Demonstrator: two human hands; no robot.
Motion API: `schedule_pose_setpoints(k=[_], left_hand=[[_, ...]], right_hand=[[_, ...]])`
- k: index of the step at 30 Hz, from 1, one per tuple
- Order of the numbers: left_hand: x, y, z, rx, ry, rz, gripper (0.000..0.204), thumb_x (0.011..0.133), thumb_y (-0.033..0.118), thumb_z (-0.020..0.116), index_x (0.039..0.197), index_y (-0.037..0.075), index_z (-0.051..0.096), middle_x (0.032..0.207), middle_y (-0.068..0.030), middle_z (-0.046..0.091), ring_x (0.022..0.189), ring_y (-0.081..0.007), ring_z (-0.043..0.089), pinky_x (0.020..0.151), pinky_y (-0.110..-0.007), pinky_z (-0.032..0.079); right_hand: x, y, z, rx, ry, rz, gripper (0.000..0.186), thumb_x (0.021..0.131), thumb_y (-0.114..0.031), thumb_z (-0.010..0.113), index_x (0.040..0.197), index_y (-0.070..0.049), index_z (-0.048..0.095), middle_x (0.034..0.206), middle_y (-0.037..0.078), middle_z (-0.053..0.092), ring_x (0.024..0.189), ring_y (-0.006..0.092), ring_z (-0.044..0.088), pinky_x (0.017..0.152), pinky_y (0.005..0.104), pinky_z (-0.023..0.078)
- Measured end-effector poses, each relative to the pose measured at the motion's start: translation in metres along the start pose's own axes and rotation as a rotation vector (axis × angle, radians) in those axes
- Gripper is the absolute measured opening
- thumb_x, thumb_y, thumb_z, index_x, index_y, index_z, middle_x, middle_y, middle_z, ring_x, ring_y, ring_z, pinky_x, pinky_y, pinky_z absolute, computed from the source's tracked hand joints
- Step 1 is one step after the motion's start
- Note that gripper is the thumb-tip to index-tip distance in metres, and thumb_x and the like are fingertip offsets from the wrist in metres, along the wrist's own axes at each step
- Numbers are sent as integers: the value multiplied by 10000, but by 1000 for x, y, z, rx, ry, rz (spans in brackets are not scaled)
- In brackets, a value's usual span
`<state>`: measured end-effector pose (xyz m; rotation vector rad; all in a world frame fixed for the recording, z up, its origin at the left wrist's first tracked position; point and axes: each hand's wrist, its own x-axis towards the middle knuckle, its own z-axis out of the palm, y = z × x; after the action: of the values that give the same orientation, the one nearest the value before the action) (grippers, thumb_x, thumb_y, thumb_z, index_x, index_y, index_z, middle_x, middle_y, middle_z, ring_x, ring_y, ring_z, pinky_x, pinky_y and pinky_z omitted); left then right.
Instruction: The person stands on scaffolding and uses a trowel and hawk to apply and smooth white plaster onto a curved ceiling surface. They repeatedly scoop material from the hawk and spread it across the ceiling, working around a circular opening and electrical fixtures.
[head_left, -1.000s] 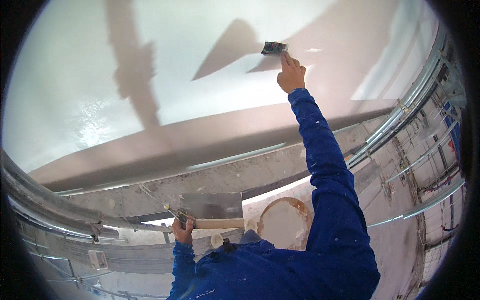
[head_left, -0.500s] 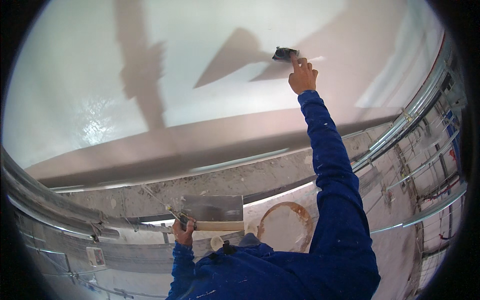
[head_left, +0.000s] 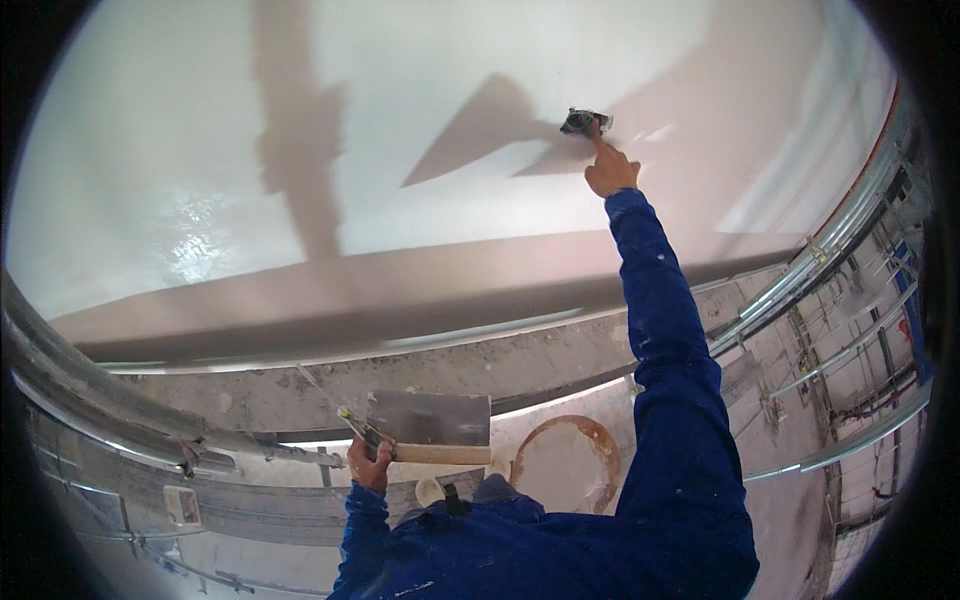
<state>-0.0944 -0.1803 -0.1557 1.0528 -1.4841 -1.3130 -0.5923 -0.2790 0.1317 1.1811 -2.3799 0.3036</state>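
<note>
My right arm is stretched far out toward the smooth whitish plastered wall (head_left: pixel 440 60). My right hand (head_left: pixel 612 168) grips a small dark putty knife (head_left: pixel 580 122), its index finger laid along the tool, which is at the wall surface. The knife's handle is mostly hidden by the hand. Low and close to my body, my left hand (head_left: pixel 370 464) is closed on a wide plastering blade (head_left: pixel 430 418), a grey rectangular plate with a pale wooden back edge. A thin tool with a yellow part (head_left: pixel 348 415) sticks out of the same hand; its kind is unclear.
Below me stands a round bucket (head_left: pixel 568 465) with a brown-smeared rim and pale contents. Metal scaffold tubes (head_left: pixel 90 375) run along the left, with more rails (head_left: pixel 790 300) at the right. A grey ledge (head_left: pixel 440 370) follows the wall's foot. Shadows fall across the wall.
The wall, its shadows and my right hand with the putty knife sit slightly lower and further right in view. My left hand keeps its hold on the plastering blade.
</note>
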Motion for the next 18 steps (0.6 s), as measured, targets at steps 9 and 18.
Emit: schedule_pose_setpoints(k=[9,18], left_hand=[[-19,-3,-6,-81,95,-9,158,713,140,549,789,2,543,692,-67,590,623,-132,557,604,-269,469],[-22,13,-8,-10,78,-33,169,708,146,545,790,-1,530,689,-62,581,600,-119,543,582,-255,465]], right_hand=[[-24,-30,7,279,579,-294,575,672,-13,508,1234,-95,421,1190,95,445,1075,267,439,892,398,349],[-15,-34,14,162,539,-354,577,687,2,508,1250,-43,391,1253,118,384,1142,258,399,904,389,339]])
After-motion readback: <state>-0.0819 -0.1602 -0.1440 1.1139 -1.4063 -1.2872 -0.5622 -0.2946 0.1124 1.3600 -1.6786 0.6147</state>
